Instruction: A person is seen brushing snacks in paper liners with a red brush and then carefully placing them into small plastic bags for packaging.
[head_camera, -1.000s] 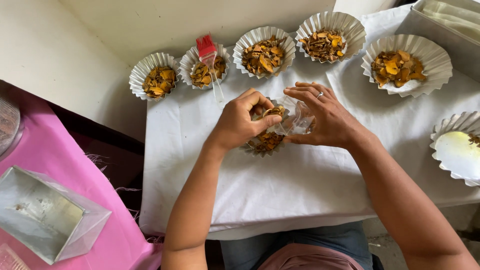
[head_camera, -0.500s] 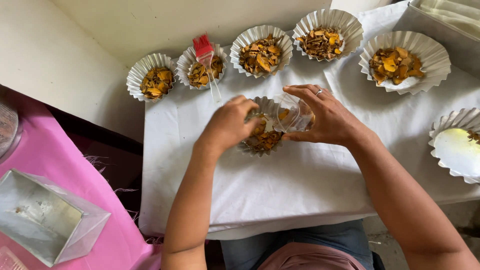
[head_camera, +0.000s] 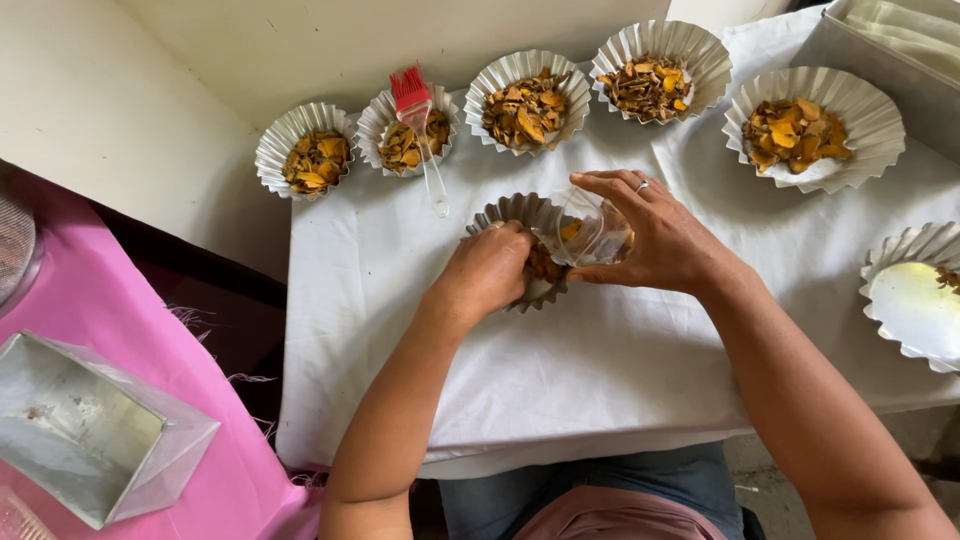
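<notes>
Tilting a clear glass mouth-down toward the left, the right hand is gripping it directly over the fluted foil cup, where the left hand is curling into yellow chips.

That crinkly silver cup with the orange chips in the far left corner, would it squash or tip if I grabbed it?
The silver cup looks like thin pleated foil, so it would probably bend or squash under a firm squeeze. It seems light, holding only a small heap of dry orange chips, so a push would likely slide it across the white cloth. Its wide, low shape suggests it would not tip easily.
</notes>
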